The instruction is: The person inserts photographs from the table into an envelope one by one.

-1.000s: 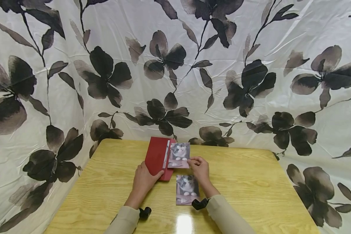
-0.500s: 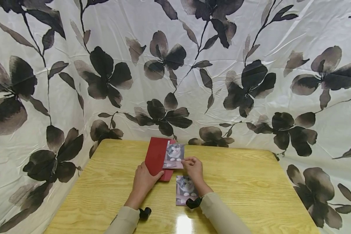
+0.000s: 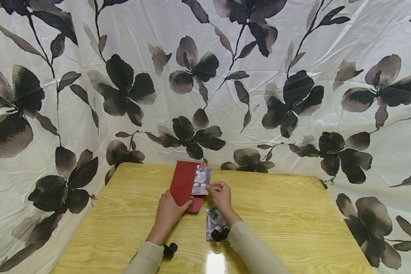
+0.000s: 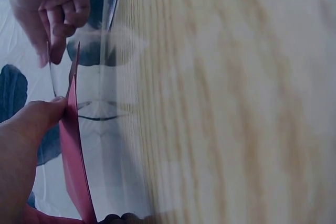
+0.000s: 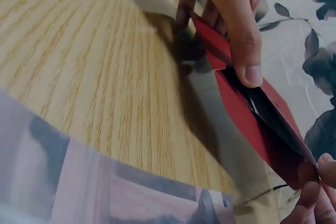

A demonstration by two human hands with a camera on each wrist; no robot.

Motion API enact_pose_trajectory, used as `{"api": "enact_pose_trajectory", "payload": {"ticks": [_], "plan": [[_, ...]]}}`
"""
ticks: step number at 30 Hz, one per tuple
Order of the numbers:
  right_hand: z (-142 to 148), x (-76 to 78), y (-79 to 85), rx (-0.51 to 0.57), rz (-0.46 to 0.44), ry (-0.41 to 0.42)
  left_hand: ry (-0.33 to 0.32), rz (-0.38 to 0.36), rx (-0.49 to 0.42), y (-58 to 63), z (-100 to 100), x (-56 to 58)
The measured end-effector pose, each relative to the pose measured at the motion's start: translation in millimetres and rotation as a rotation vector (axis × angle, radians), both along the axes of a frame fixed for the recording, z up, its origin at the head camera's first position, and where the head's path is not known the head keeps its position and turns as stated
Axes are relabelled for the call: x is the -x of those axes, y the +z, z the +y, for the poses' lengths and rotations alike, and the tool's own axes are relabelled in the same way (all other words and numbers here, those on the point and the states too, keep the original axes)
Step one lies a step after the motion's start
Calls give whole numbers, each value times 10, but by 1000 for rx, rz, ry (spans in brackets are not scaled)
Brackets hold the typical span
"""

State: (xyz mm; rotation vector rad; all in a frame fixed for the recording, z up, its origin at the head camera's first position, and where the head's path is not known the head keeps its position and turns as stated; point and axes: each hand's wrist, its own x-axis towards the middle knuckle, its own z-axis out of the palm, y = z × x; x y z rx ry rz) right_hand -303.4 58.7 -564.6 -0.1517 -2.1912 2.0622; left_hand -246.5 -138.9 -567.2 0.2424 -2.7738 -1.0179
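A red envelope [image 3: 182, 182] is gripped at its lower end by my left hand [image 3: 169, 211], the thumb on the near right part by its opening. My right hand [image 3: 221, 196] pinches the lower right corner of a cat photo [image 3: 201, 179]. Only a narrow strip of that photo shows; its left part seems to be inside the envelope's mouth, which gapes in the right wrist view around the envelope [image 5: 239, 114]. Below lies a second cat photo [image 3: 213, 220], partly covered by my right wrist. In the left wrist view, the envelope [image 4: 75, 156] stands raised, edge-on.
The wood-grain table [image 3: 281, 217] extends to both sides, with its far edge just beyond the envelope. Behind it hangs a white cloth [image 3: 243, 114] printed with dark flowers. A black wrist camera [image 3: 170, 249] is on the left wrist, another [image 3: 220, 234] on the right.
My right hand has moved left with the photo, and less of the photo shows now beside the envelope. The left hand and envelope have stayed nearly still. The right forearm covers more of the lower photo.
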Motion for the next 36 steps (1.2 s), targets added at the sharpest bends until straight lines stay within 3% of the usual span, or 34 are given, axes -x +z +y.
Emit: {"api": "enact_pose_trajectory", "payload": {"ticks": [14,24,36], "plan": [[-103,15,0,-34,-14,88,-3,4,-11,9,6,-14],[-216,41,-9,-69,33,99,-8,8,-19,8,3,-9],[-341,-7,24,-150,21,116,-7,11,-20,17,0,-22]]}}
